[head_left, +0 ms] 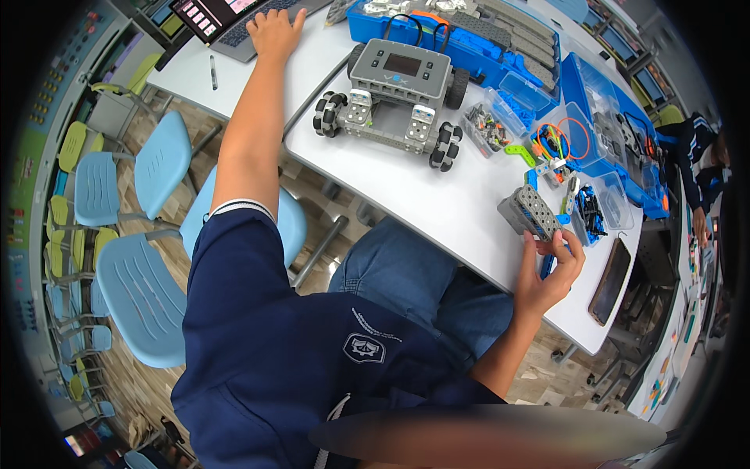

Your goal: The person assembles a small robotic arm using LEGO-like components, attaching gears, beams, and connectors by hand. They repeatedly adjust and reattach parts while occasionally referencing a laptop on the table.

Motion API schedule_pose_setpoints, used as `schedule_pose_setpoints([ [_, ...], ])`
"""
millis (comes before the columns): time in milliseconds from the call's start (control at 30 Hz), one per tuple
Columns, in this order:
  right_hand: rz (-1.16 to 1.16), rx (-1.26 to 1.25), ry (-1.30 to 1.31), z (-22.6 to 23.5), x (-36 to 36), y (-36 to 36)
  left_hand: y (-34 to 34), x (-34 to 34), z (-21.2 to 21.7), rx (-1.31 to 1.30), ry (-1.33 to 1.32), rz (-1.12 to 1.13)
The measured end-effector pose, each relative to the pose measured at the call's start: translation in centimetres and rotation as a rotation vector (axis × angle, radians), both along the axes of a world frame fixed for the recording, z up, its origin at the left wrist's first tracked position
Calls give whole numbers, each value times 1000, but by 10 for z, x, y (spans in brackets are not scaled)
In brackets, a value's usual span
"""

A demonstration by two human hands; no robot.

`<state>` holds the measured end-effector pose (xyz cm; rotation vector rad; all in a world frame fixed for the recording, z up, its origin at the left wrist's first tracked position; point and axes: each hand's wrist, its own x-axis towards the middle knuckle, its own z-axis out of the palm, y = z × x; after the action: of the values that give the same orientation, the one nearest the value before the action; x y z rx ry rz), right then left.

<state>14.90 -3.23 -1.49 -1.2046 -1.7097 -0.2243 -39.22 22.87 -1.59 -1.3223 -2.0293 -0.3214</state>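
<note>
My left hand (275,35) reaches far out to the laptop (237,37), fingers spread over its keyboard and holding nothing. At the right part of the table, my right hand (551,275) grips the near end of a grey, hole-studded building-kit assembly (531,209) between thumb and fingers. Green, white and blue pieces show at its far side; whether they are joined to it I cannot tell. A grey wheeled robot (400,78) with a small dark screen stands between my two hands, touched by neither.
Blue bins (461,59) of grey and blue parts line the table's far side. Clear boxes of small parts (488,129) stand near my right hand, with orange rings (574,139). A phone (609,281) lies at the right edge, a pen (213,72) at left. Blue chairs (141,293) stand left.
</note>
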Motion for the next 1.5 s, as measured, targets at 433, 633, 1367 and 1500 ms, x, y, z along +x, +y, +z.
schedule_pose_setpoints([
  [433, 0, 10, -5, 0, 0, 0, 1, -1, 0, -51, -77, 17],
  [633, 5, 13, -2, -1, 0, 0, 6, -9, -9, -9, -142, -11],
  [1367, 2, 10, 0, 0, 0, 0, 1, -3, -3, 39, 7, -3],
  [1500, -5, 0, 8, -1, 0, 0, 3, -15, -6, 201, 41, -91],
])
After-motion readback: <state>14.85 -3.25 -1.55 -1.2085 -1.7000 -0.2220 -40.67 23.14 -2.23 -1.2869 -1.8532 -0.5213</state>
